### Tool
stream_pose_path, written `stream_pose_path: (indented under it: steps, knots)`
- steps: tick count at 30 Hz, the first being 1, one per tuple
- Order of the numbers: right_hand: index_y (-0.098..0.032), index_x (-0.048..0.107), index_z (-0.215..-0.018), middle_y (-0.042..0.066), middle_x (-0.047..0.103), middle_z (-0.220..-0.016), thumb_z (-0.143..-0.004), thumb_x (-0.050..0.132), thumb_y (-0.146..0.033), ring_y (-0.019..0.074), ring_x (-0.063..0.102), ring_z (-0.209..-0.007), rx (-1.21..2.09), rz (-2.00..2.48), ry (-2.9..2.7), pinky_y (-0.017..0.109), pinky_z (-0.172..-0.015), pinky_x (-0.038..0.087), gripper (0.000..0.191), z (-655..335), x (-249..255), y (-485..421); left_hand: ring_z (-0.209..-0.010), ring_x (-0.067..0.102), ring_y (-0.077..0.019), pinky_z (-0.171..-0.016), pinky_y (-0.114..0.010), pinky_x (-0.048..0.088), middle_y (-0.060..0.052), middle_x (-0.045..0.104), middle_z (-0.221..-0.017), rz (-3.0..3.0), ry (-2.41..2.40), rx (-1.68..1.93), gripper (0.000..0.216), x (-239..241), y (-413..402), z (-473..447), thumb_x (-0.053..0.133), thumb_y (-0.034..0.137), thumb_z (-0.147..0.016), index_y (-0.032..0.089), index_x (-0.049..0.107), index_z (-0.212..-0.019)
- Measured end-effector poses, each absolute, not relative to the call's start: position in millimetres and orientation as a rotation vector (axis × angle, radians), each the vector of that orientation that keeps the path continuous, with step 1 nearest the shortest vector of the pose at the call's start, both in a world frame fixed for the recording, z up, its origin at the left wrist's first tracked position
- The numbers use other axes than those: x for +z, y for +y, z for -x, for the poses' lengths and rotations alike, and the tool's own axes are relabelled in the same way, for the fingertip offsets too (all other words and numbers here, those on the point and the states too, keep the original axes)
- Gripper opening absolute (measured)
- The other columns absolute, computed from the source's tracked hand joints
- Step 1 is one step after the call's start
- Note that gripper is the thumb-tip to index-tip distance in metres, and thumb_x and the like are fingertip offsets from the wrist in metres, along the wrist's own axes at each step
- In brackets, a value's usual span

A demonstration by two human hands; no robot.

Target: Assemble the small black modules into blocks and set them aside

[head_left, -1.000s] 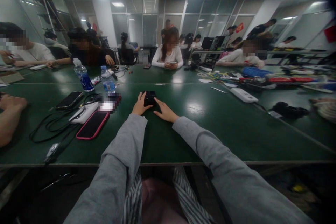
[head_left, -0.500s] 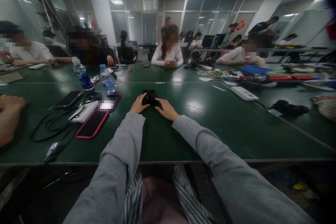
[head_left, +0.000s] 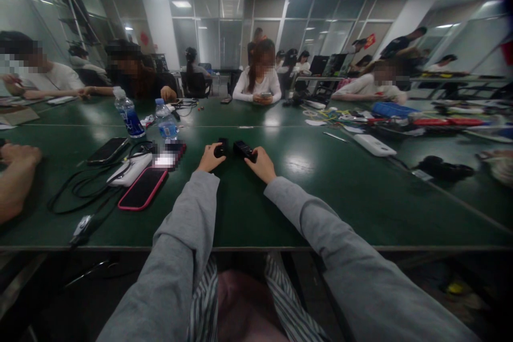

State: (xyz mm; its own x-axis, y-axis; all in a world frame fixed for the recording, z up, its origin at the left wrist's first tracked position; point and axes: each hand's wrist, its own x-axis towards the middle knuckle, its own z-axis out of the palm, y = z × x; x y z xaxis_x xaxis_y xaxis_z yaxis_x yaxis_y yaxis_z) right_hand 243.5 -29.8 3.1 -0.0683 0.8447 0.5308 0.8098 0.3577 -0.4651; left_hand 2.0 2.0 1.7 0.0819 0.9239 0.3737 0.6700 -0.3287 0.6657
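Observation:
Two small black box-shaped objects lie apart on the green table [head_left: 320, 197]; I cannot make out their exact kind. My left hand [head_left: 210, 159] is closed around the near side of the left black object [head_left: 223, 145], thumb and fingers on it. The right black object [head_left: 242, 148] sits at a slant, its near end between the thumb and fingers of my right hand [head_left: 262, 164]. A narrow strip of table shows between the two objects. My fingers hide part of each.
To the left are a pink-edged phone [head_left: 143, 188], a white power strip [head_left: 130, 170] with black cables, a black phone [head_left: 108, 150] and two bottles [head_left: 129, 113]. A white strip [head_left: 374, 145] and tangled cables lie right. Another person's hand [head_left: 20, 157] rests at far left.
The two black objects were side by side and are now apart. My right hand has drawn the right one rightward and turned it; my left hand has kept near its place.

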Motion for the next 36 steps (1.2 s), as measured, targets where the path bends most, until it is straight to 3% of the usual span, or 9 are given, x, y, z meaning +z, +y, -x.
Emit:
stream_pose_path:
  steps: [6, 17, 27, 36]
  knots:
    - [-0.020, 0.048, -0.103, 0.009, 0.057, -0.106, -0.080, 0.060, -0.043, 0.0228, 0.058, -0.093, 0.124, 1.454, -1.805, 0.038, -0.079, 0.049, 0.035, -246, 1, -29, -0.124, 0.051, -0.0258, -0.108, -0.046, 0.039, -0.013, 0.052, -0.133, -1.910, 1.573, 1.237, 0.072, -2, 11, 7, 0.067, 0.017, -0.070, 0.018, 0.041, -0.137]
    - [-0.021, 0.047, -0.103, 0.010, 0.057, -0.108, -0.081, 0.059, -0.046, 0.0237, 0.058, -0.093, 0.122, 1.509, -1.746, 0.039, -0.076, 0.050, 0.035, -248, 3, -32, -0.123, 0.054, -0.0263, -0.106, -0.047, 0.041, -0.011, 0.056, -0.134, -1.917, 1.650, 1.192, 0.065, -1, 6, 8, 0.070, 0.025, -0.073, 0.022, 0.045, -0.133]
    - [-0.021, 0.045, -0.100, 0.009, 0.053, -0.107, -0.080, 0.059, -0.045, 0.0231, 0.056, -0.092, 0.113, 1.583, -1.675, 0.039, -0.077, 0.049, 0.034, -250, 4, -32, -0.133, 0.045, -0.0296, -0.110, -0.047, 0.036, -0.015, 0.045, -0.145, -2.001, 1.559, 1.007, 0.091, -7, 12, 3, 0.073, 0.036, -0.072, 0.020, 0.026, -0.148]
    - [-0.021, 0.045, -0.106, 0.010, 0.052, -0.109, -0.080, 0.058, -0.042, 0.0249, 0.056, -0.097, 0.137, 1.552, -1.653, 0.041, -0.081, 0.050, 0.036, -250, 2, -30, -0.135, 0.043, -0.0297, -0.110, -0.050, 0.035, -0.012, 0.046, -0.145, -1.991, 1.534, 1.025, 0.086, -5, 8, 0, 0.069, 0.033, -0.075, 0.023, 0.025, -0.148]
